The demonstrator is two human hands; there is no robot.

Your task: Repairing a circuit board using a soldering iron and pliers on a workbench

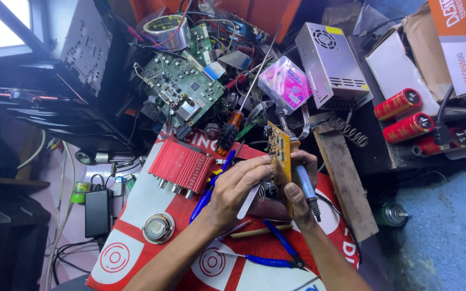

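A small yellow circuit board [279, 153] stands on edge over the middle of the red-and-white mat [136, 237], tilted so its face turns toward the person. The right hand [301, 180] is closed around both the board and a blue-handled soldering iron [306, 186], steadying them together. The left hand [238, 188] pinches a thin white strip [250, 198] against the board's lower edge. Just beside, a red finned amplifier [182, 163] and blue pliers [276, 253] crowd the mat; a green circuit board [182, 89] lies beyond its far edge.
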